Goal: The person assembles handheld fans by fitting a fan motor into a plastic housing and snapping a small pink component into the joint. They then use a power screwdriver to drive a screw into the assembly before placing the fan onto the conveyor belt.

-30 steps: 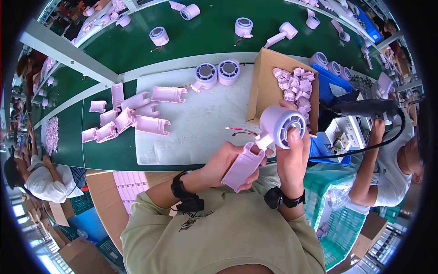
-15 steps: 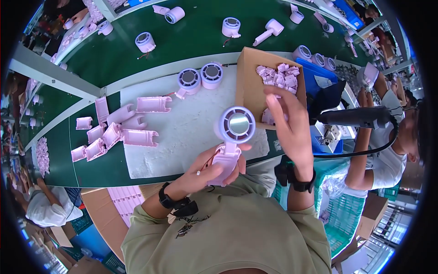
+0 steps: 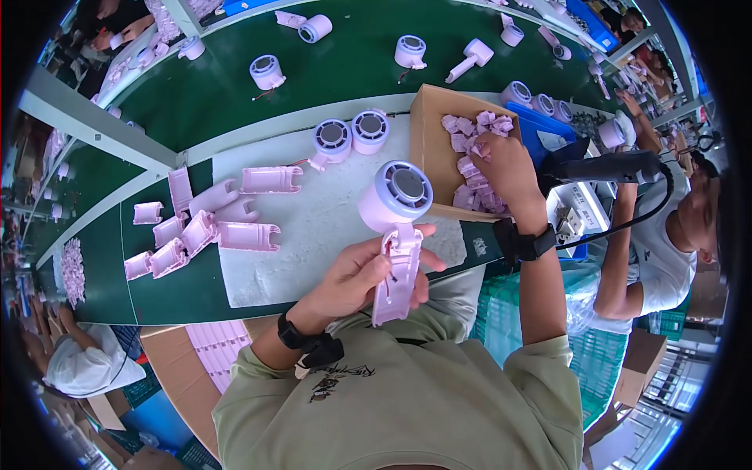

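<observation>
My left hand (image 3: 364, 274) is closed around the handle of a pink handheld fan (image 3: 395, 196), whose round lilac head tilts up and away. The handle's hollow inner side faces me, with thin wires inside it. Over to the right, my right hand (image 3: 505, 164) reaches into a cardboard box (image 3: 432, 157). Its fingers are bent and pressed together among small pink plastic parts (image 3: 479, 192); what they grip, if anything, is hidden. Two more fan heads (image 3: 332, 139) stand on the white mat (image 3: 290, 211) beyond my left hand.
Several pink handle shells (image 3: 200, 231) lie left of the mat. More fans (image 3: 410, 52) rest on the green surface behind a pale rail. A black cylindrical tool (image 3: 607, 168) with a cable juts in at the right, near a co-worker (image 3: 674, 211). A green basket (image 3: 599, 352) stands at lower right.
My right hand has moved from above the box's near edge into its pink parts, its fingers now bent. The fan in my left hand has risen slightly and its head has turned.
</observation>
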Available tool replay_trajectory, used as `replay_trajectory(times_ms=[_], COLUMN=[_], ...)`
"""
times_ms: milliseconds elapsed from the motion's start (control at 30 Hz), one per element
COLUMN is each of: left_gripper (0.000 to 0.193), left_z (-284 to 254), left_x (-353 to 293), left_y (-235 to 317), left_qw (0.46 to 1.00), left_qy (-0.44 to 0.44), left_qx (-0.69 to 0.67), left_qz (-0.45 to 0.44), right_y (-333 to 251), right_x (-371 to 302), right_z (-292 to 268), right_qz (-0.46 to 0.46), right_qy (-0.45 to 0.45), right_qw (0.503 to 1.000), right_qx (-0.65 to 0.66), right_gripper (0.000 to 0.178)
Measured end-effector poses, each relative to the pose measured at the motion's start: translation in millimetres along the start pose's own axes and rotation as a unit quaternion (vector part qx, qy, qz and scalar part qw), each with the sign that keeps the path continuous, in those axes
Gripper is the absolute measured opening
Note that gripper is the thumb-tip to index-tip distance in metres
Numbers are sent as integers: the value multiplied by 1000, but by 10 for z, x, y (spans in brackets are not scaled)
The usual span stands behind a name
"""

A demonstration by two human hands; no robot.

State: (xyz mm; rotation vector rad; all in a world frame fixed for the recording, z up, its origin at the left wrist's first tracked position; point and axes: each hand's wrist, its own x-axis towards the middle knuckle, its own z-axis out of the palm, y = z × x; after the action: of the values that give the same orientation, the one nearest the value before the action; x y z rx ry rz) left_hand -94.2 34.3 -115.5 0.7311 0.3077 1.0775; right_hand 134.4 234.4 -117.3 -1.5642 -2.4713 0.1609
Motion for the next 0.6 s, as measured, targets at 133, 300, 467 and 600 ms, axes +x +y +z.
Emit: replay_trajectory(times_ms=[133, 300, 467, 600], left_gripper=[54, 50, 48, 46], left_z=[40, 91, 51, 131], left_x=[64, 103, 120, 148], left_y=[-18, -83, -224, -236], left_qw=[995, 988, 937, 931], left_qy=[35, 104, 125, 129], left_qx=[92, 110, 316, 336], left_qz=[4, 42, 81, 65], right_y=[-316, -932, -1169, -1175], right_x=[-117, -824, -1147, -1226], right_z=[-262, -649, -352, -331], right_qz=[-23, 4, -52, -108], right_qy=[65, 50, 74, 143], right_qw=[990, 856, 863, 918], right_qx=[124, 514, 497, 355], right_gripper=[23, 23, 27, 29])
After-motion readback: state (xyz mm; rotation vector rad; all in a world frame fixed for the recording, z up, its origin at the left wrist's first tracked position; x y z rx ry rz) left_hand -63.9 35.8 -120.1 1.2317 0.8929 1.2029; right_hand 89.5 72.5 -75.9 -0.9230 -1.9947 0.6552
